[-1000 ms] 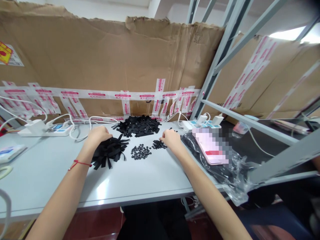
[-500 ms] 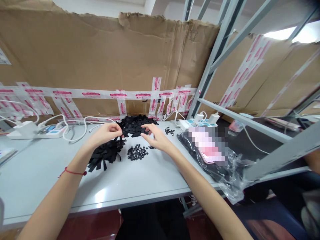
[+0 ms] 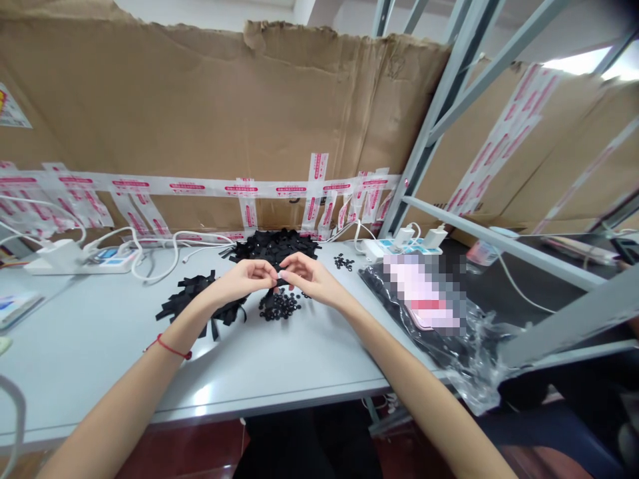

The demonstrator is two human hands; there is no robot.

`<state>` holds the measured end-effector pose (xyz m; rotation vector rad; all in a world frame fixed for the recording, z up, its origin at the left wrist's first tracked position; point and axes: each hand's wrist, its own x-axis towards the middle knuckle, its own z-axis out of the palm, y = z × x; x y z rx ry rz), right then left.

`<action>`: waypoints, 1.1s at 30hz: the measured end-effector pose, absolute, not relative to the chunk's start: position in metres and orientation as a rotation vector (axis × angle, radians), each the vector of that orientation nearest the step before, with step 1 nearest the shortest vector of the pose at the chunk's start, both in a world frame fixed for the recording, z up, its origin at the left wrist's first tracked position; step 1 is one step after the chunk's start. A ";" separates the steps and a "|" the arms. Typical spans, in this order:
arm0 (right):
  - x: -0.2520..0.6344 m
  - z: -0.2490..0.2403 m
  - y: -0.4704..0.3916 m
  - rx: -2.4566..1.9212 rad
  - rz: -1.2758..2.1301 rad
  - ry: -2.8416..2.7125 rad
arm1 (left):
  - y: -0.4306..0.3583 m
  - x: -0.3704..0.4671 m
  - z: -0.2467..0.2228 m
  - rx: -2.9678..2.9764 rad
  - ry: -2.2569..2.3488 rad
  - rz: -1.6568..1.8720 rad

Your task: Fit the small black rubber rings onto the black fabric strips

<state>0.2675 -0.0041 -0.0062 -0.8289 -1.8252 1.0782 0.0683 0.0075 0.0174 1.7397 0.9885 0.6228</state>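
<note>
My left hand (image 3: 247, 278) and my right hand (image 3: 314, 279) meet fingertip to fingertip above the table, both closed in a pinch. Between them is a short black fabric strip (image 3: 282, 282), mostly hidden by the fingers. Right under the hands lies a heap of small round black pieces, like snap buttons (image 3: 278, 308). A loose pile of black strips (image 3: 187, 297) is beneath and left of my left forearm. Behind the hands spreads a larger dark pile of strips (image 3: 274, 245).
A few more small black pieces (image 3: 343, 262) lie to the right. Beyond them, a phone (image 3: 422, 293), partly pixelated, rests on a plastic bag (image 3: 479, 359). Power strips (image 3: 107, 261) with white cables line the cardboard wall (image 3: 200, 100). A grey metal frame (image 3: 424, 140) rises at right.
My hands were apart, the right one open near the back pile. Now they have come together over the small round pieces. The view has shifted slightly.
</note>
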 end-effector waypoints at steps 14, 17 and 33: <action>0.262 -0.015 -0.005 -0.929 0.353 -2.208 | -0.001 0.074 0.020 1.823 1.019 0.505; 0.259 -0.020 -0.005 -0.884 0.338 -2.236 | -0.003 0.076 0.022 1.791 0.998 0.545; 0.261 -0.013 -0.007 -0.795 0.884 -2.096 | -0.003 0.066 0.026 1.802 1.006 0.454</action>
